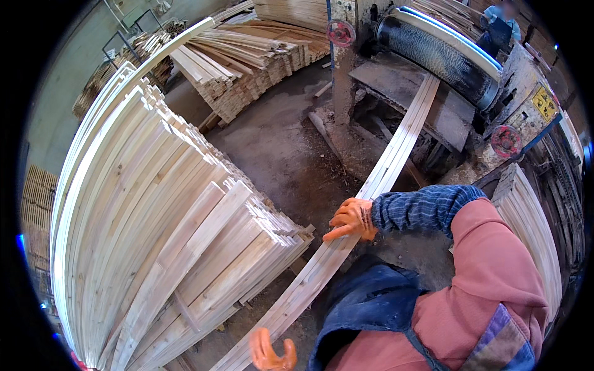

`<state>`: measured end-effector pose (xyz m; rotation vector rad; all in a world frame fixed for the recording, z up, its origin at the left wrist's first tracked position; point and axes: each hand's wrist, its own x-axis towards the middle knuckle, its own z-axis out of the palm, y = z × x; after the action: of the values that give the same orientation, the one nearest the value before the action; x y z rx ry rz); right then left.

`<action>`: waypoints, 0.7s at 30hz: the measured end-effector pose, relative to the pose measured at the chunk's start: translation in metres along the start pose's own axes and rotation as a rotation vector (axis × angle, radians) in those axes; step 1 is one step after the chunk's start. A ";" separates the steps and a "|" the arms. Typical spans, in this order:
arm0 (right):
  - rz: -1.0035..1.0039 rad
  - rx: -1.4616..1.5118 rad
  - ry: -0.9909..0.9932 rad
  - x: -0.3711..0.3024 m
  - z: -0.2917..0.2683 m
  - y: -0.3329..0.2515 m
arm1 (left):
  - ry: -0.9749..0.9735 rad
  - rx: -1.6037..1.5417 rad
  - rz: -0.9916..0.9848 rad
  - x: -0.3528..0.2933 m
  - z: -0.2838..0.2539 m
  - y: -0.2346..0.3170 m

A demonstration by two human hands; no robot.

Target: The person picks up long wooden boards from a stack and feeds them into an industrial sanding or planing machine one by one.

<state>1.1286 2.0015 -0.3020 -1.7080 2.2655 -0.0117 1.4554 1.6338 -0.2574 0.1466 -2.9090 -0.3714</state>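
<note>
Long pale wooden boards lie side by side, running from the lower edge up to the planing machine's metal bed. Their far ends rest on that bed, just before the dark textured roller. My right hand, in an orange glove, grips the boards across their top about midway, its fingers bent over them. Close to their near stretch, at the bottom, my left hand in a matching glove has its fingers and thumb apart, with nothing held in it. The lower part of that hand is cut off.
A tall stack of planks fills the left side, close to the boards. Further back stands another lumber pile. Red handwheels sit on the machine's posts. More stacked boards stand at right. Another person is beyond the machine.
</note>
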 end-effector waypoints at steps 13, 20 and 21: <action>0.389 -0.168 0.026 -0.095 -0.011 0.066 | -0.306 0.130 0.138 0.058 0.047 -0.063; 0.062 -0.082 0.416 -0.042 0.022 0.007 | -0.343 0.014 0.113 0.107 0.103 0.076; 0.024 -0.081 0.435 -0.021 0.030 -0.012 | -0.336 0.015 0.120 0.112 0.107 0.092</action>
<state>1.1520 2.0227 -0.3233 -1.8650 2.6223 -0.3203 1.3166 1.7341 -0.3138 -0.0986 -3.2303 -0.3868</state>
